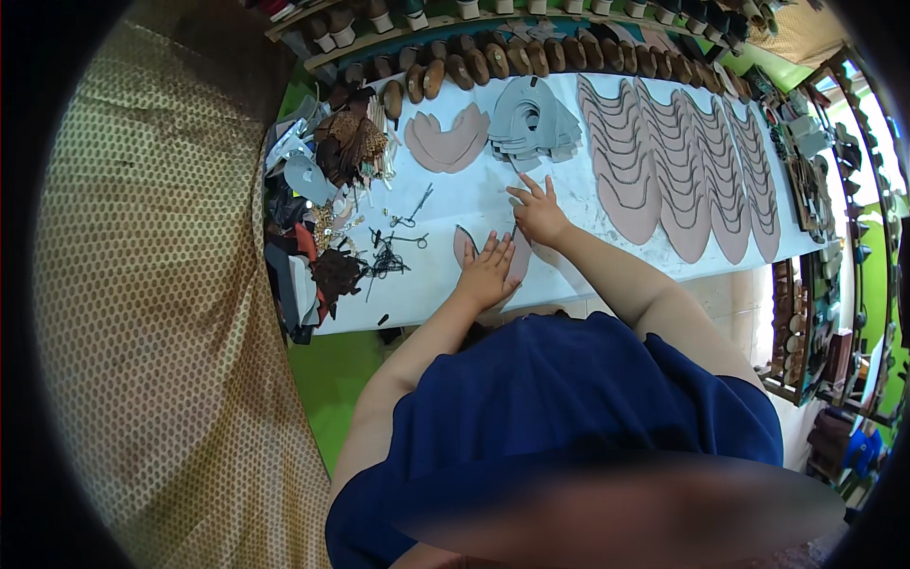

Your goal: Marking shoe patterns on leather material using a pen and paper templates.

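Note:
A pinkish, curved shoe-upper piece (520,258) lies near the front edge of the white table, with dark trim along part of its edge. My left hand (487,272) rests flat on it, fingers stretched out, covering its middle. My right hand (540,214) is just beyond and to the right, its fingers apart and no held thing visible. A short dark strip shows between my two hands, beside the right palm. Farther back lie a stack of grey cut pieces (559,133) and a few plain pinkish U-shaped pieces (448,152).
Overlapping rows of dark-trimmed pinkish pieces (626,201) cover the table's right side. Scissors (414,211) and tangled black cords (387,258) lie left, beside heaped scraps (355,142). Brown shoe lasts (477,64) line the back; racks (806,322) stand right. A patterned curtain (171,284) hangs left.

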A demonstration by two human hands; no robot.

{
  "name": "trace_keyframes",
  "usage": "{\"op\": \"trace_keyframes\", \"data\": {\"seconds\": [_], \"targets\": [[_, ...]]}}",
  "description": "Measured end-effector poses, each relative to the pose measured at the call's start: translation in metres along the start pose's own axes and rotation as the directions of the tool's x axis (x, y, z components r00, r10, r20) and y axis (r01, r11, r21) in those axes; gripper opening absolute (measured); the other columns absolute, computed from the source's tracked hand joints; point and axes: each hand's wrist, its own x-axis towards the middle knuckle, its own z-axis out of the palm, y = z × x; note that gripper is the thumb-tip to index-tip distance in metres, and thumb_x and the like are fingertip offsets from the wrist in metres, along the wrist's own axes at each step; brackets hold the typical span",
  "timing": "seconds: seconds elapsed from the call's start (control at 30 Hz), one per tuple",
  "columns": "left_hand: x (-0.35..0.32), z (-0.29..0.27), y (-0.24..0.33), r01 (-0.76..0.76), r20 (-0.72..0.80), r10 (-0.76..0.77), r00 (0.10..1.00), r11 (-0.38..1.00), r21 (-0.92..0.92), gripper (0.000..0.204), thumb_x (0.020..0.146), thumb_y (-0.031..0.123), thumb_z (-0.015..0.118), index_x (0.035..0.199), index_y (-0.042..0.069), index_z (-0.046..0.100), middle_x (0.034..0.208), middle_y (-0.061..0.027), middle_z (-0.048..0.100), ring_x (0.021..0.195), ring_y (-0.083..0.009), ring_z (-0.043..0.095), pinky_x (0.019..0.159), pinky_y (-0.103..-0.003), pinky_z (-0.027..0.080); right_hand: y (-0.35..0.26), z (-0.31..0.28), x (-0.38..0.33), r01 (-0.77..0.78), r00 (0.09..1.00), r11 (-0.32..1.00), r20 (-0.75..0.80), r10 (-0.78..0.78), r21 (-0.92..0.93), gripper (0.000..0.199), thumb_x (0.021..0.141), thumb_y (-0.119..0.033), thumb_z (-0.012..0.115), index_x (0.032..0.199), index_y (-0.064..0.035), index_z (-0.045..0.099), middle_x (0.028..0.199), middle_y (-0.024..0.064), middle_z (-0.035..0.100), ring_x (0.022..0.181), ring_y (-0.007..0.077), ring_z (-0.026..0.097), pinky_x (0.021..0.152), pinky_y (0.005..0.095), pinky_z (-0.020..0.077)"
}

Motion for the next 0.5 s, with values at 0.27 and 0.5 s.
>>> {"op": "trace_keyframes", "data": {"seconds": [0.27,0.5], "targets": [[0.008,-0.011,-0.003,-0.043,0.05,0.041,0.998,0.998,0.038,0.07,0.09,0.047,0.053,0.147,0.009,0.039,0.161,-0.0056,0.025,0.151,-0.0269,0.011,0.115,-0.065,0.003,0.0,0.006,0.002,0.0,1.0,1.0,0.001,0.0,-0.003,0.022,0.081,-0.016,0.063,0.098,-0.0073,0.072,0.145,0.0049,0.046,0.148,0.0328,0.017,0.112,0.0718,0.009],[0.017,-0.016,-0.005,-0.025,0.085,0.026,0.996,1.0,-0.012,0.065,0.09,0.047,0.055,0.143,0.012,0.044,0.159,-0.0019,0.027,0.151,-0.0273,0.008,0.116,-0.063,0.002,0.0,0.001,-0.005,-0.012,1.0,1.0,-0.017,0.012,-0.02,0.023,0.078,-0.017,0.067,0.099,-0.0085,0.073,0.146,0.0047,0.046,0.148,0.0328,0.017,0.112,0.072,0.0111]]}}
